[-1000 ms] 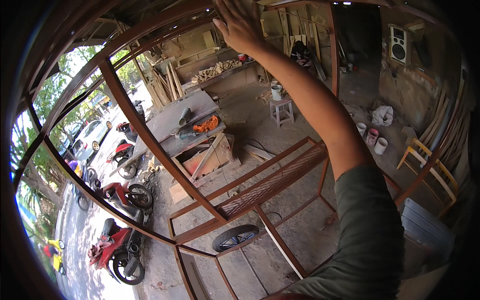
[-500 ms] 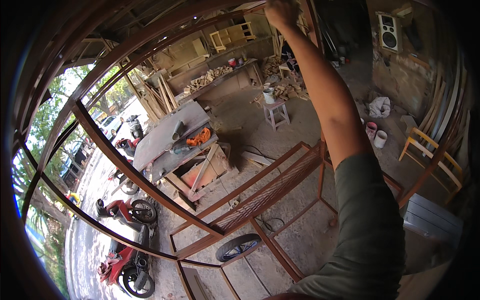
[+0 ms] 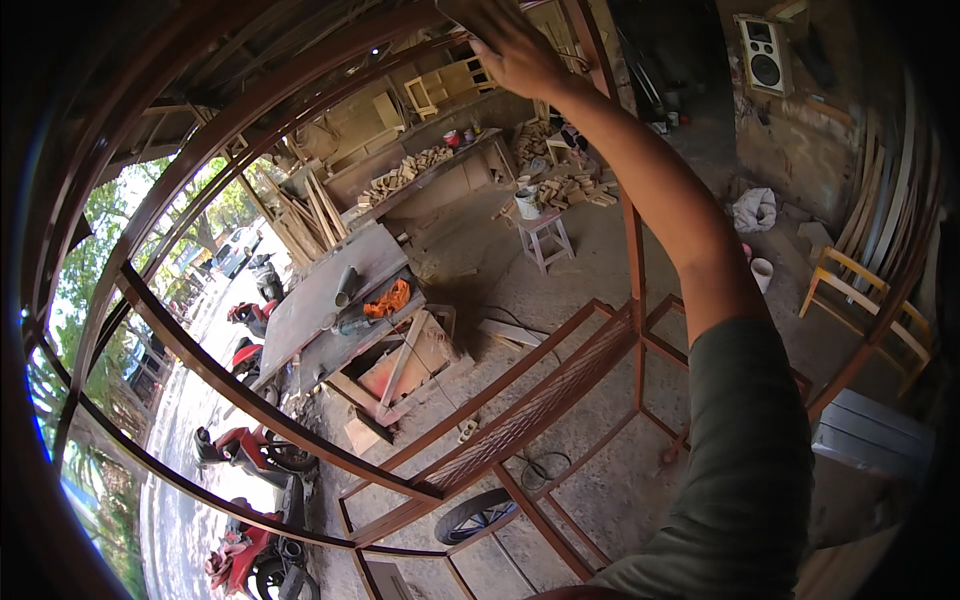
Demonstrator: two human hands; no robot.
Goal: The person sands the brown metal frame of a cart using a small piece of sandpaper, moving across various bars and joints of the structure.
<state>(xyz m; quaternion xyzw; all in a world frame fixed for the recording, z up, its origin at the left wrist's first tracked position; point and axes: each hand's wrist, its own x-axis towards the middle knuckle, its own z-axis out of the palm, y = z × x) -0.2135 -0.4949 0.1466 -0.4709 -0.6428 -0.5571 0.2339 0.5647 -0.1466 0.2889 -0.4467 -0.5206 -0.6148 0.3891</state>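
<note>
My right arm (image 3: pixel 650 190), in a dark green sleeve, reaches up from the lower right. At the top edge my right hand (image 3: pixel 520 60) is at an overhead brown bar (image 3: pixel 330 60) of a large metal frame. Its fingers stretch out to the upper left, dark and partly cut off by the picture's edge. Whether something thin lies under them I cannot make out. A brown upright (image 3: pixel 636 260) of the frame runs down behind my forearm. Below is the frame's mesh panel (image 3: pixel 540 395). My left hand is out of view.
Brown bars cross at left and below. Beyond them stands a worktable (image 3: pixel 335 290) with an orange cloth (image 3: pixel 388 298). A stool (image 3: pixel 546 240) carries a white bucket (image 3: pixel 527 203). A tyre (image 3: pixel 475 515) lies below, parked motorbikes (image 3: pixel 255 440) stand left, a yellow chair frame (image 3: pixel 860 300) right.
My right hand has moved left along the top of the view, and its fingers now show stretched out. The view has shifted slightly.
</note>
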